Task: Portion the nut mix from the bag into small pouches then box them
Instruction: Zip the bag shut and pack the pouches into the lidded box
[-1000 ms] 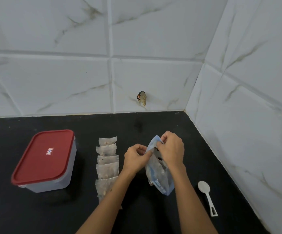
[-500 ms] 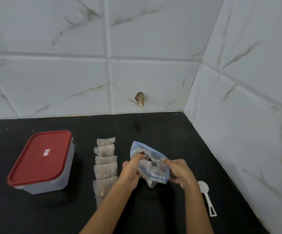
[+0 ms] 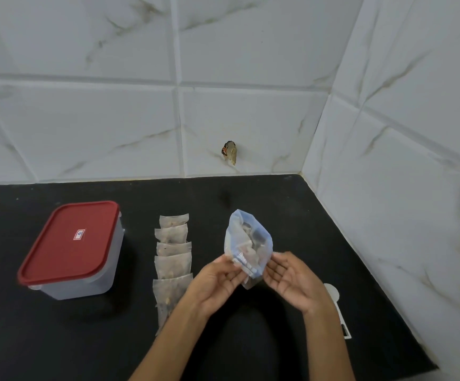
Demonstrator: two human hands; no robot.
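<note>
Pouches (image 3: pixel 172 259) lie in a row on the black counter (image 3: pixel 292 215), from far to near, each one overlapping the next. About five or six of them are visible, and they seem to hold some nut mix already, so I judge that the portioning is mostly done. The bag (image 3: pixel 248 243) stands between the two hands, right of the row, with its mouth open toward the far side; a few dark and pale pieces show inside, so a little mix is left in it. The left hand (image 3: pixel 218 284) and the right hand (image 3: pixel 289 281) have their palms turned toward each other and their fingers nearly straight and relaxed. The fingertips touch the lower sides of the bag, but they do not curl around it. Whether they support the bag or only steady it, I cannot say for sure.

The box (image 3: pixel 72 251) with the red lid stands at the left, well apart from the row, and the lid is on. No pouch is in it as far as the view shows, so the boxing step is not yet begun, in my judgement.

Some things are hard to read. The near end of the row is covered by the left forearm, so the exact count of pouches is uncertain. The white spoon (image 3: pixel 333 298) at the right is partly hidden behind the right wrist. The box walls are cloudy and its content cannot be seen. The small brownish object (image 3: pixel 230 154) on the tiled wall (image 3: pixel 86 133) is too unclear to name.
</note>
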